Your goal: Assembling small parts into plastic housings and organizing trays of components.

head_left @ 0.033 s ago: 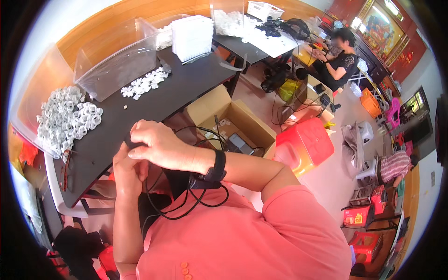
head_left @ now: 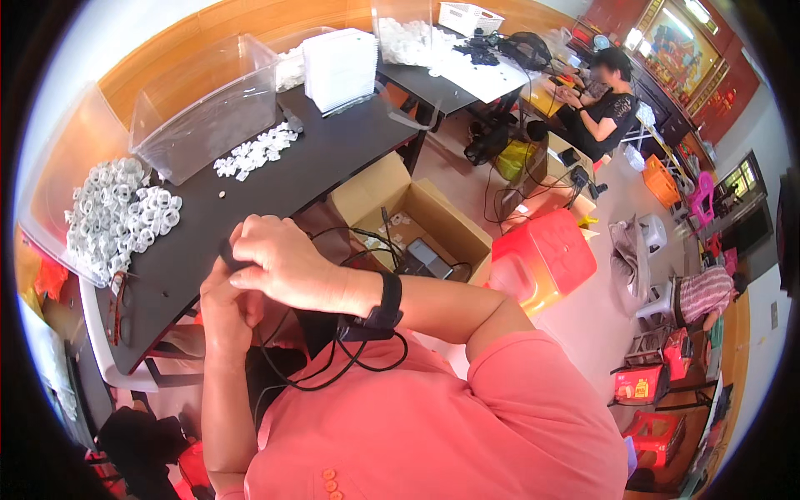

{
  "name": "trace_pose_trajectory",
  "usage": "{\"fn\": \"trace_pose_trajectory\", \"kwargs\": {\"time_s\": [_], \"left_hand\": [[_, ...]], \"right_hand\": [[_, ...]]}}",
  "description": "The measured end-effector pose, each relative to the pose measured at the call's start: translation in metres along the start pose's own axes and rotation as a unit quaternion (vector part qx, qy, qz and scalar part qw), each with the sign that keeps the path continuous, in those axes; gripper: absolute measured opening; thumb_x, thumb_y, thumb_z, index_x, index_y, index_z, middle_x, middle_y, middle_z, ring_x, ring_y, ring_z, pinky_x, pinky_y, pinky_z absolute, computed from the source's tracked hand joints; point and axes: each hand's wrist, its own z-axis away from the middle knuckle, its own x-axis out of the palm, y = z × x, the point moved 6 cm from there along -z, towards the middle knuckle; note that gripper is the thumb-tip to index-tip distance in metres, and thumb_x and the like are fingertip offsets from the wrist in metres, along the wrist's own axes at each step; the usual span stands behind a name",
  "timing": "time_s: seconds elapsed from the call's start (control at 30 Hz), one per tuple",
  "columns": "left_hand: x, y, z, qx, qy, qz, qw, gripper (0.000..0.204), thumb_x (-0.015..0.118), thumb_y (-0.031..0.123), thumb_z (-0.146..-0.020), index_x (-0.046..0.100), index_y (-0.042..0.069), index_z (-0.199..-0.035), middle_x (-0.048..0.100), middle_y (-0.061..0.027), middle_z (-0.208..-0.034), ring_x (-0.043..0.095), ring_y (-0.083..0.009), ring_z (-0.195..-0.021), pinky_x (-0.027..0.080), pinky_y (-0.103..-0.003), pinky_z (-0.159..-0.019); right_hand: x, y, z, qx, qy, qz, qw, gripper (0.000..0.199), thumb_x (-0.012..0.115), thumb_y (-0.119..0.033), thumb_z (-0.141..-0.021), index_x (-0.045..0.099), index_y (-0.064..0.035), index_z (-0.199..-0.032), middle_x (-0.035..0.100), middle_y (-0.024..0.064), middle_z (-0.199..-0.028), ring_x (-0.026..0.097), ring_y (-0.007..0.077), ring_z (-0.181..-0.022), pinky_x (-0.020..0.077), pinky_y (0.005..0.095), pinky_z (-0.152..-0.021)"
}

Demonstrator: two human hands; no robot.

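My left hand (head_left: 225,302) and my right hand (head_left: 279,260) meet in front of me, over the near edge of the black table (head_left: 275,193). Both have their fingers closed around a small dark piece (head_left: 227,253), mostly covered by the fingers, so its kind cannot be made out. A black band (head_left: 387,302) with a cable circles my right wrist. On the table to the left lies a heap of white and grey ring-shaped plastic parts (head_left: 121,212). Farther back are smaller white plastic pieces (head_left: 257,152).
A clear plastic bin (head_left: 212,104) and a white stack (head_left: 340,71) stand at the back of the table. Eyeglasses (head_left: 121,308) lie at its left end. An open cardboard box (head_left: 454,229) holds cables and a phone, beside a red stool (head_left: 546,254). A person (head_left: 604,108) sits farther off.
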Motion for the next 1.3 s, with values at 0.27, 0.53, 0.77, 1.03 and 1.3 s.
{"fn": "trace_pose_trajectory", "kwargs": {"time_s": [0.27,0.53,0.77,1.03,1.3], "left_hand": [[-0.041,-0.022,-0.024,-0.036,0.016,0.198,0.979,0.051,0.047,0.013,-0.1,0.04,0.006,-0.15,0.065,-0.0071,-0.108,0.059,-0.0069,-0.073,0.048,-0.02,-0.056],[-0.037,0.017,-0.022,0.037,-0.016,0.247,0.968,0.055,0.044,-0.002,-0.093,0.033,-0.011,-0.146,0.043,-0.0304,-0.146,0.046,-0.0407,-0.133,0.039,-0.049,-0.114],[0.0,0.045,-0.016,0.142,-0.031,0.087,0.986,0.039,0.047,0.004,-0.098,0.053,-0.01,-0.134,0.057,-0.0216,-0.138,0.056,-0.0281,-0.126,0.041,-0.04,-0.112],[0.005,0.04,-0.017,0.127,-0.005,0.158,0.979,0.05,0.052,0.008,-0.099,0.04,-0.01,-0.144,0.05,-0.0254,-0.143,0.053,-0.0325,-0.13,0.044,-0.043,-0.11],[0.01,0.038,-0.018,0.082,-0.095,0.232,0.965,0.065,0.05,0.019,-0.101,0.021,-0.006,-0.154,0.032,-0.0268,-0.156,0.04,-0.0428,-0.14,0.042,-0.052,-0.112]], "right_hand": [[0.003,-0.01,0.009,-0.025,0.046,0.083,0.995,0.016,0.079,-0.018,-0.074,0.064,-0.0104,-0.077,0.051,0.0032,-0.092,0.051,0.0244,-0.092,0.0365,0.0404,-0.079],[0.012,-0.02,0.008,-0.035,0.033,0.072,0.996,0.012,0.077,-0.018,-0.075,0.068,-0.0093,-0.076,0.052,0.0056,-0.093,0.05,0.0263,-0.092,0.0363,0.0411,-0.08],[-0.019,-0.033,-0.027,-0.058,0.106,0.128,0.984,0.011,0.075,-0.014,-0.07,0.066,-0.0096,-0.073,0.058,0.0079,-0.081,0.059,0.0285,-0.078,0.0414,0.0435,-0.066],[0.002,-0.01,-0.019,0.224,-0.125,-0.289,0.922,0.02,0.069,-0.018,-0.091,0.065,-0.0056,-0.076,0.053,-0.0024,-0.06,0.049,0.007,-0.05,0.0336,0.0256,-0.047],[0.0,-0.024,-0.011,0.284,-0.188,-0.351,0.872,0.016,0.065,-0.009,-0.093,0.065,0.002,-0.081,0.044,-0.0009,-0.055,0.049,0.0107,-0.047,0.0455,0.0273,-0.049]]}}
